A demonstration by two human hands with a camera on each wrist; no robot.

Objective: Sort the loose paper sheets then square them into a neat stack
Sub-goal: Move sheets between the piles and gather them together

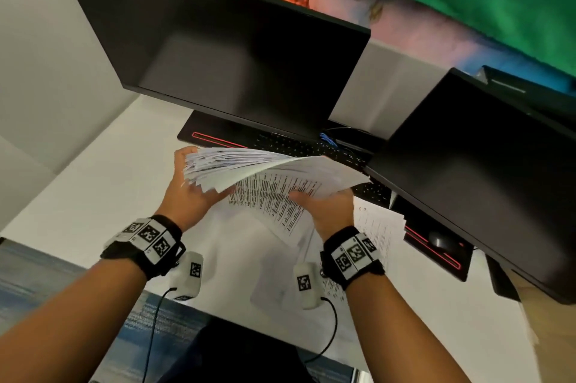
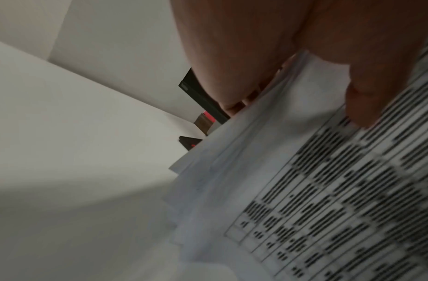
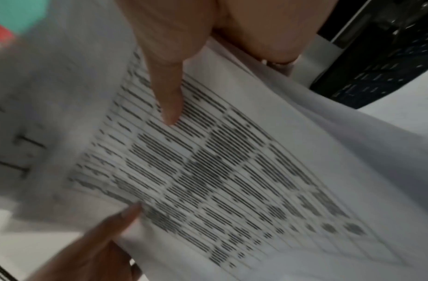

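Thick fanned bundle of white printed paper sheets (image 1: 274, 174) is held above the white desk (image 1: 93, 195), pinched at opposite edges by left hand (image 1: 187, 192) and right hand (image 1: 330, 211). Edges splayed; slippage is likely if either pinch is relaxed, spilling onto loose sheets (image 1: 380, 226) below.

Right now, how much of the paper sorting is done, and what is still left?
Done: most sheets are gathered into one bundle. In hand: the left hand and right hand grip it above the desk, its edges fanned and uneven. Left: loose sheets still lie on the desk by the right wrist, and the bundle needs squaring.
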